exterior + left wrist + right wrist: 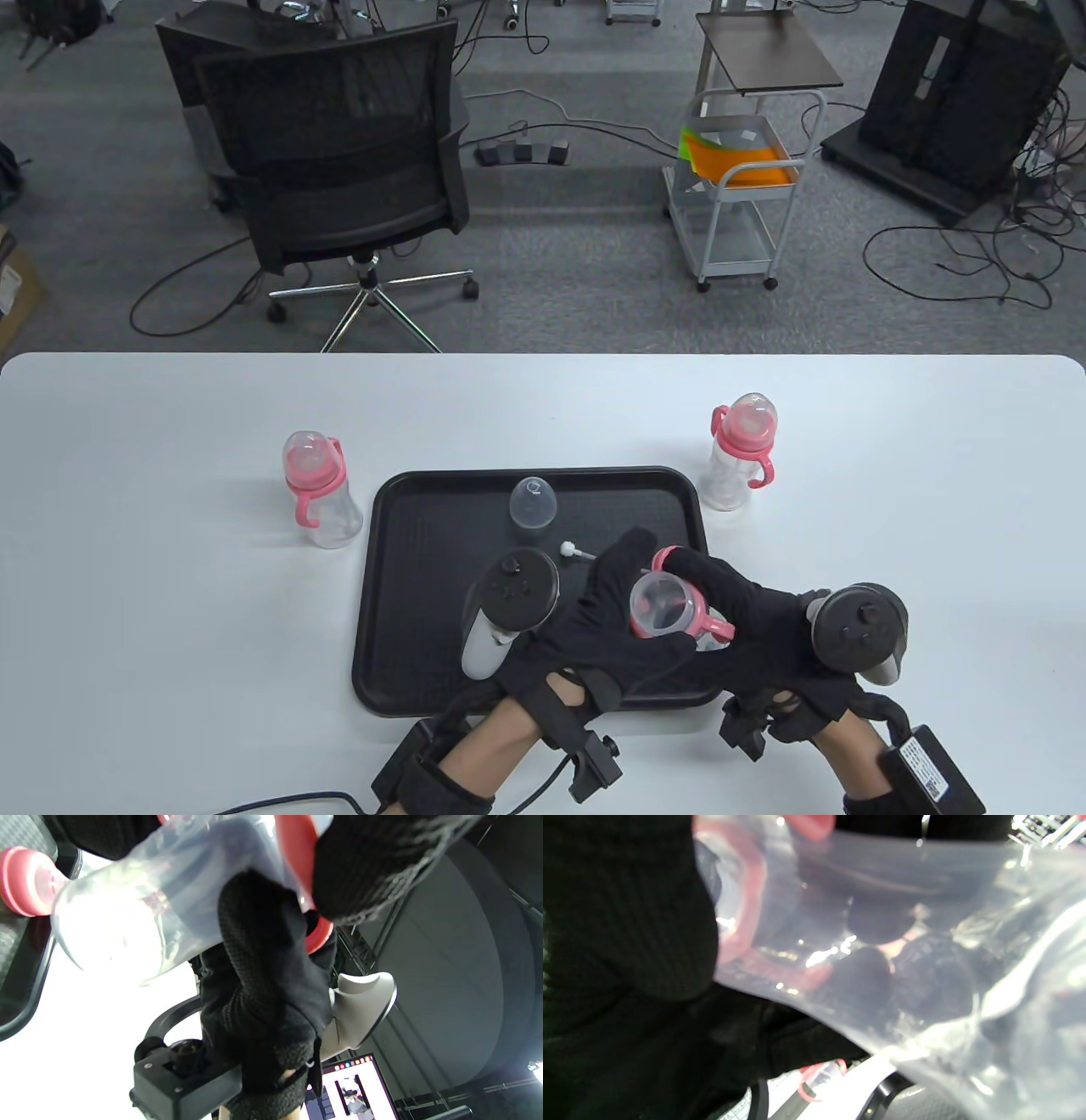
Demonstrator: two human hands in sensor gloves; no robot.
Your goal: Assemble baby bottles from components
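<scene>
A clear bottle [666, 607] with a pink collar is being gripped by both hands, left [607, 628] and right [764, 632], above the black tray [424, 594]; no legible writing is being shown.

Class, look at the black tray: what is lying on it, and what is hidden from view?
On the black tray lie a clear dome cap and a small white part. Both hands, left and right, holding a bottle, cover the tray's near right part.
</scene>
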